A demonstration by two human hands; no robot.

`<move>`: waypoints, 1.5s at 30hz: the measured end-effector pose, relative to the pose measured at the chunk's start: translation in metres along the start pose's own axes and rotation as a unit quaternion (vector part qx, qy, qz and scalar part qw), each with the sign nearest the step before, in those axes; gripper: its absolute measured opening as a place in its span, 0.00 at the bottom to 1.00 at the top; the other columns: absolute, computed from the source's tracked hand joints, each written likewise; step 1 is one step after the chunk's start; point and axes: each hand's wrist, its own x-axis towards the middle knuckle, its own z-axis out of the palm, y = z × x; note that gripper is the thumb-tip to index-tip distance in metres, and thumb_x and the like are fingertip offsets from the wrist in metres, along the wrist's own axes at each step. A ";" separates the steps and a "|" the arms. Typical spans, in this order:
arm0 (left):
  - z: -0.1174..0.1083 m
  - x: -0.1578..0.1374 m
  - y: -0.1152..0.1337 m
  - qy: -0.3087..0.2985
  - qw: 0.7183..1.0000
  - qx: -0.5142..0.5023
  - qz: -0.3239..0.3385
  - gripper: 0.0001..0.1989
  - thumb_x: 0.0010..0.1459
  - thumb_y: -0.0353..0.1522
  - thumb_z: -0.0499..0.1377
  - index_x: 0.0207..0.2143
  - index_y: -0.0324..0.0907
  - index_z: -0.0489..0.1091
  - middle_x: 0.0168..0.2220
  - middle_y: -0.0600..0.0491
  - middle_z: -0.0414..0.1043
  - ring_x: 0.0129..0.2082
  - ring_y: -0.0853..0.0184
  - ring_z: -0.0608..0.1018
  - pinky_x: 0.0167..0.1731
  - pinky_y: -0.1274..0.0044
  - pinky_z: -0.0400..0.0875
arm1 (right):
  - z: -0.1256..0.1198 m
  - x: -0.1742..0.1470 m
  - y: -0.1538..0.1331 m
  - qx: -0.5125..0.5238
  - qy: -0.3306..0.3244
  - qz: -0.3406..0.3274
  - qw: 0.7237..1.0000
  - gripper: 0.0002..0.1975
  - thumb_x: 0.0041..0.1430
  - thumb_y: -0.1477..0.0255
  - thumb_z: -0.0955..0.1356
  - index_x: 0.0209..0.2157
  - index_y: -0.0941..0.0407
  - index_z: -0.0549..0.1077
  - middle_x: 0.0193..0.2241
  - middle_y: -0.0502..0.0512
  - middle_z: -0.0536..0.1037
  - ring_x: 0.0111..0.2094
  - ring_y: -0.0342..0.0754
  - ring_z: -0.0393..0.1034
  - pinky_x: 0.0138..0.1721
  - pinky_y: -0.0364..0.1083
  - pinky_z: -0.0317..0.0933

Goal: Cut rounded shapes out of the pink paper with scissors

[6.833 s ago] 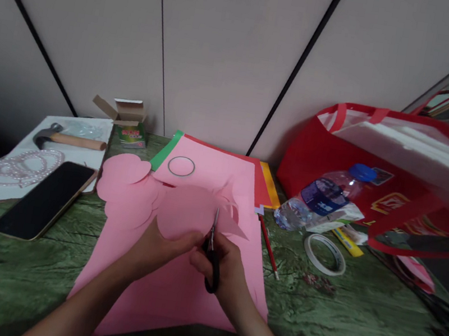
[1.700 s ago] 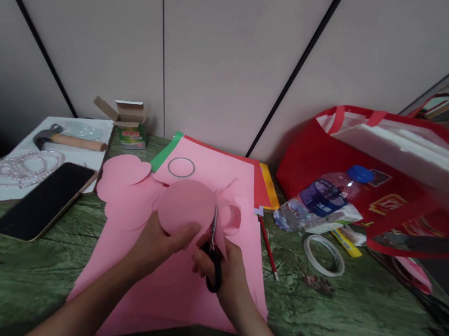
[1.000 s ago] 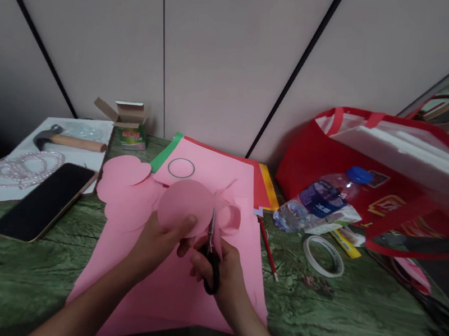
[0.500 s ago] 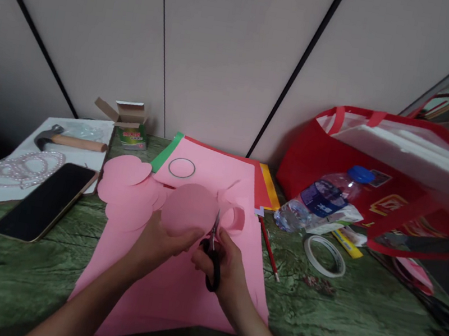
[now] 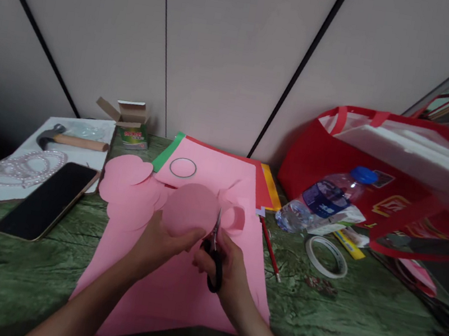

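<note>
My left hand [image 5: 165,244] pinches the lower edge of a round pink paper disc [image 5: 191,208], thumb on top. In my right hand [image 5: 226,262] is a pair of black-handled scissors [image 5: 215,269], its blades pointing away from me along the disc's right edge. A curled pink offcut [image 5: 234,218] hangs just right of the blades. Under both hands lie large pink sheets [image 5: 169,301]. Several cut pink discs [image 5: 129,190] overlap in a pile to the left of the held one.
A black phone [image 5: 49,200], a hammer [image 5: 79,142] and a beaded string [image 5: 28,168] lie left. An opened small box [image 5: 134,134] stands behind. Rightward are a red pencil [image 5: 270,249], a tape roll [image 5: 326,257], a water bottle [image 5: 324,198] and a red bag [image 5: 308,147].
The scissor blades look closer together than before, beside the disc's right edge. Both hands keep nearly the same place; the whole view has shifted very slightly.
</note>
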 end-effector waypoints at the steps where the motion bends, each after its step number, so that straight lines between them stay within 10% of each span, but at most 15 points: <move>1: 0.000 0.000 0.000 -0.001 1.000 0.000 0.002 0.09 0.42 0.35 0.62 0.25 0.37 0.71 0.15 0.56 0.68 0.14 0.74 0.66 0.12 0.83 0.57 | 0.000 0.000 -0.001 -0.002 0.000 0.000 1.000 0.16 0.41 0.63 0.70 0.28 0.56 0.63 0.19 0.46 0.66 0.18 0.41 0.60 0.19 0.40 0.53; 45: -0.002 0.004 -0.002 -0.015 0.997 -0.074 0.022 0.13 0.45 0.32 0.59 0.13 0.39 0.61 0.10 0.60 0.58 0.13 0.76 0.61 0.14 0.81 0.54 | 0.001 -0.003 -0.007 0.002 0.012 0.008 1.000 0.12 0.42 0.69 0.68 0.28 0.56 0.61 0.19 0.44 0.63 0.15 0.38 0.59 0.15 0.39 0.54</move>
